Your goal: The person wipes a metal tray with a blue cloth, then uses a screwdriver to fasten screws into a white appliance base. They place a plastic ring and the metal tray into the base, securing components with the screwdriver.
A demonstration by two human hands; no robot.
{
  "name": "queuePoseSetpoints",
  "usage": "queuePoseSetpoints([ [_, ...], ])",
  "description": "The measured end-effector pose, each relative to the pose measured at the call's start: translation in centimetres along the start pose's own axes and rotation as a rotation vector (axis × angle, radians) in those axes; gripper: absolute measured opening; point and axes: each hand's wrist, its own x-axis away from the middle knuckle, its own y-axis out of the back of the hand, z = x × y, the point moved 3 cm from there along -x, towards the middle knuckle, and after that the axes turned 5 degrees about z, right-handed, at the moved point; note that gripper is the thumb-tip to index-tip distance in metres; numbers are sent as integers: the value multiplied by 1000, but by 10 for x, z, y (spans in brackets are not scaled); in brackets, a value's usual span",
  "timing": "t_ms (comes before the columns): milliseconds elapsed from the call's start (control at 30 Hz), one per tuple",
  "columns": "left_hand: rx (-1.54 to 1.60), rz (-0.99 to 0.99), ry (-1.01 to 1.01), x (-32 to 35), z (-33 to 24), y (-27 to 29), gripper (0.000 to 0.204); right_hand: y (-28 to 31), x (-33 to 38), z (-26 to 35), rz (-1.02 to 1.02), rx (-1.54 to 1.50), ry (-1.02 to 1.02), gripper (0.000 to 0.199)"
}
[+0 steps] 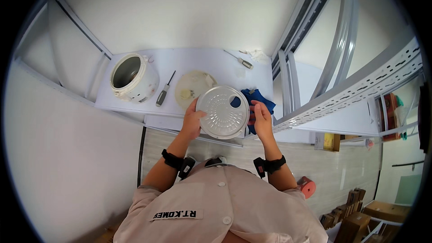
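A round, silvery metal plate [220,119] with rings of small embossed or pierced marks and one larger round hole is held up in front of me, above the near edge of the shelf table. My left hand [192,120] grips its left rim, the thumb lying on the upper face. Beside its right rim is my right hand [261,118], fingers stretched and slightly apart; whether they touch the rim I cannot tell. A dark blue cloth [265,101] lies behind that hand. Partly covered by the plate, a cream-coloured disc [183,83] rests on the table with small loose parts on it.
On the white table [180,58] stands a white, open-topped cooker body [146,83] at left. One screwdriver [163,94] lies beside it, another screwdriver [243,62] near the back right. Grey perforated shelf posts [351,83] rise at right. Cardboard boxes [353,227] and a red roll [307,187] are on the floor.
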Motion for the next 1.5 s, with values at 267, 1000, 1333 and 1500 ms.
queuePoseSetpoints([
  [267, -1014, -140, -215, 14, -16, 7, 75, -24, -7, 5, 132, 158, 60, 53],
  [1000, -1389, -276, -156, -52, -46, 135, 62, -143, -102, -29, 75, 759, 200, 64],
  [1333, -1586, -121, 42, -87, -50, 157, 65, -153, -118, -61, 21, 865, 173, 62],
  [1500, -1573, -88, 106, -92, -56, 153, 68, -150, -121, -67, -2, 858, 157, 64],
])
